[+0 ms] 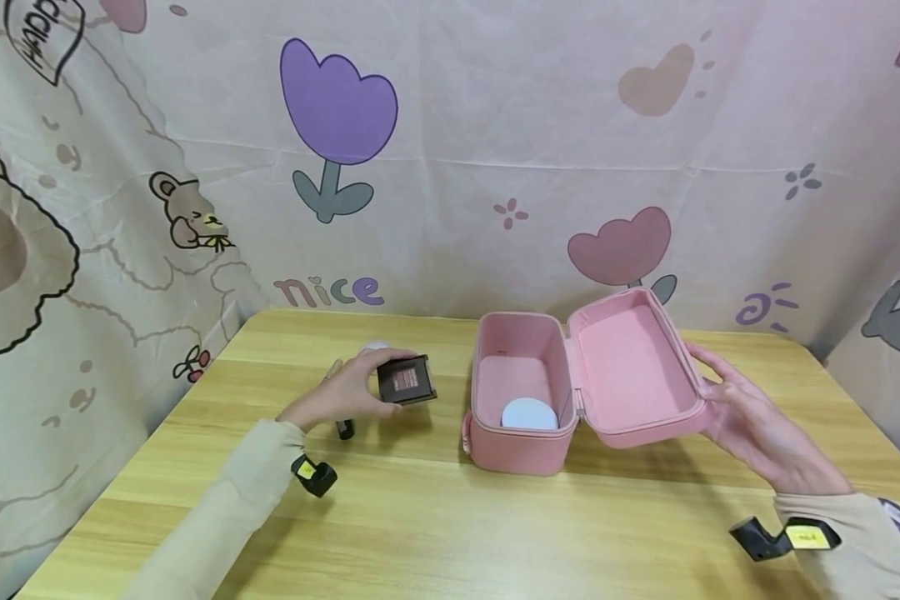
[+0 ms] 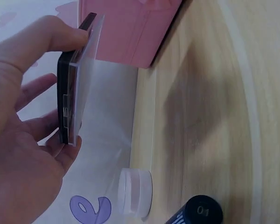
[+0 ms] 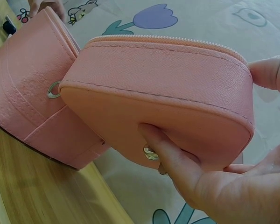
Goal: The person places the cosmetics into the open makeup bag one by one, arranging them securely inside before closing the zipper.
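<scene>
My left hand [image 1: 345,387] holds a flat black makeup palette [image 1: 408,379] by its edges, raised above the table left of a pink cosmetic case [image 1: 521,450]. In the left wrist view, a clear cover [image 2: 86,84] runs along one face of the palette. The case stands unzipped with its lid [image 1: 633,367] swung out to the right. Gripping that lid at its outer edge is my right hand [image 1: 753,429], with the thumb and fingers on either side in the right wrist view. A round white item [image 1: 530,414] lies inside the case.
Beside my left hand are a dark-capped tube [image 2: 203,212] marked 01 and a small round jar [image 2: 136,193]. A dark purple item [image 1: 898,517] lies by my right sleeve. A printed cloth [image 1: 450,217] hangs behind the wooden table [image 1: 435,533].
</scene>
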Available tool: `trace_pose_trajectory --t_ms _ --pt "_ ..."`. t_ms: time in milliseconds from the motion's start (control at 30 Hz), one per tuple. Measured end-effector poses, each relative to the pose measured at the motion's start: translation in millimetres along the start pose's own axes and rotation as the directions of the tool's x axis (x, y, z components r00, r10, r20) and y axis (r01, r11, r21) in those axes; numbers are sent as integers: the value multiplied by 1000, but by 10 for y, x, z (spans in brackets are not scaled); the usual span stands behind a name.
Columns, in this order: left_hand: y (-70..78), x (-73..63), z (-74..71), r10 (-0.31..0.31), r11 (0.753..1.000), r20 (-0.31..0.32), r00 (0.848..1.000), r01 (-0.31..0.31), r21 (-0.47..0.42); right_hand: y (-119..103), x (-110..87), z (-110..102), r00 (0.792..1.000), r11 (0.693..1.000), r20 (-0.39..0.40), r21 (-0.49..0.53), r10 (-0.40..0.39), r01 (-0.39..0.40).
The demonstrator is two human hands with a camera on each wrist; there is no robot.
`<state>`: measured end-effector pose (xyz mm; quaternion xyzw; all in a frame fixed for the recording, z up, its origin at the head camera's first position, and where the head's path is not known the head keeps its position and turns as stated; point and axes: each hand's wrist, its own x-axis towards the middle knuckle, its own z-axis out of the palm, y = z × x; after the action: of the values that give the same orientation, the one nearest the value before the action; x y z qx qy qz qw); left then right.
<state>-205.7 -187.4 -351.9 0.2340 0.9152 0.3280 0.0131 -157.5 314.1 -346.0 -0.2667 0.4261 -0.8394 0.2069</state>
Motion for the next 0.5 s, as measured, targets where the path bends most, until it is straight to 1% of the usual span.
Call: trace_pose_trajectory --t_ms 67,167,267,367,467,500 --pt "-13 18 -18 11 999 8 1000 -11 -38 -5 -2 8 1000 1000 -1 -2 3 -3" --pt "-21 32 -29 11 996 18 1000 -10 -87 -8 -4 14 1000 1000 -6 -2 7 -7" --pt "-22 54 -26 14 993 16 1000 -12 -117 -6 0 14 1000 1000 -5 -3 7 -7" --pt "4 83 -28 24 989 14 1000 -21 -148 -8 3 14 1000 1000 -4 -1 6 -6" --pt "58 113 -43 26 985 20 999 -22 -170 -13 3 20 1000 1000 0 15 5 -5" --pt "77 126 -48 35 985 22 999 -31 -170 -15 3 23 1000 1000 1 20 5 -5"
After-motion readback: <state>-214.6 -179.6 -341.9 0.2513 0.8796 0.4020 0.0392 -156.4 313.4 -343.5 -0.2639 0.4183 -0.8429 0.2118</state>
